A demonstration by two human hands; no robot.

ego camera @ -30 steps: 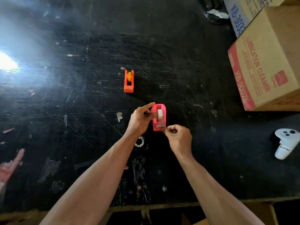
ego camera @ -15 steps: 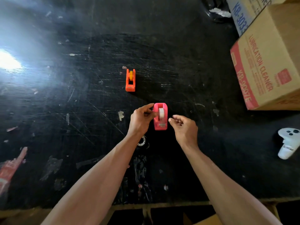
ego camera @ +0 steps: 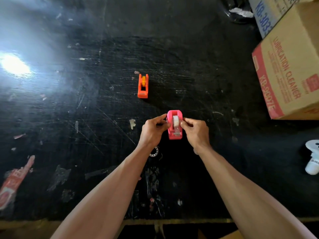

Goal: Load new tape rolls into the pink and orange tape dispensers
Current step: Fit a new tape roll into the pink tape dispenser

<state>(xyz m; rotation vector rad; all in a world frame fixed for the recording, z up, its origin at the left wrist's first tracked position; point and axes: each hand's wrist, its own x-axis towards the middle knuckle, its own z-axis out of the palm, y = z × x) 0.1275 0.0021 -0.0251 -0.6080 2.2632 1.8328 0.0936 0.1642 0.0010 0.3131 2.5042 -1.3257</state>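
The pink tape dispenser [ego camera: 174,125] stands on the black desk [ego camera: 198,75], long way toward the person, cutter nearest. The left hand [ego camera: 152,131] and right hand [ego camera: 196,130] pinch its sides. A cardboard box [ego camera: 290,71] reads "LUBRICATION CLEANER".

The white controller [ego camera: 312,156] and cardboard box [ego camera: 291,69] are cut off at the right edge.

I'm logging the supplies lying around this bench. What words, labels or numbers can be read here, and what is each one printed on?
"LUBRICATION CLEANER": red print on the brown cardboard box.
"KB-9007E": on that box's red edge band.
"KB-303", cut off by the frame: blue print on the second box behind it.
Lettering on the white controller: too small to read.
Red label stuck to the table: blurred.
Pink dispenser, orange dispenser: no text seen.
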